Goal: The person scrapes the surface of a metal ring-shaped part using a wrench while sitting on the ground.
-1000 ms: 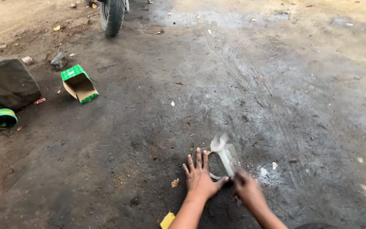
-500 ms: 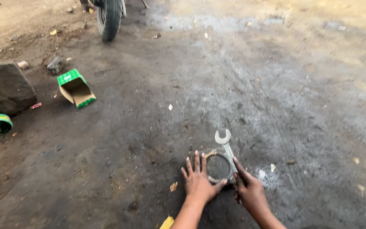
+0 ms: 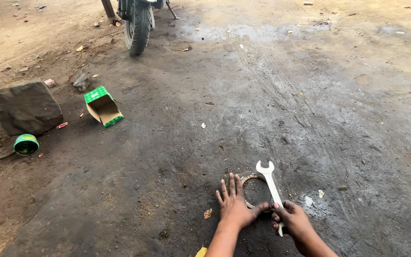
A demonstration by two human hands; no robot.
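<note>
The right hand (image 3: 295,220) grips a silver wrench (image 3: 271,188), and the left hand (image 3: 236,207) lies flat and open on a metal ring (image 3: 252,179) on the dirty ground (image 3: 177,157). The ring is at 11 o'clock from the right hand. Far off at 10 o'clock sit a green box (image 3: 102,106), a big rock (image 3: 27,106) and a tire (image 3: 138,23).

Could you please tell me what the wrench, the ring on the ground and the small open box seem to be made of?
The wrench in the right hand looks like bare steel: pale grey with a dull sheen. The ring under the left hand seems metal too, darker and grimy, possibly rusty. The open box looks like cardboard: brown matte inside, green printed outside.
</note>
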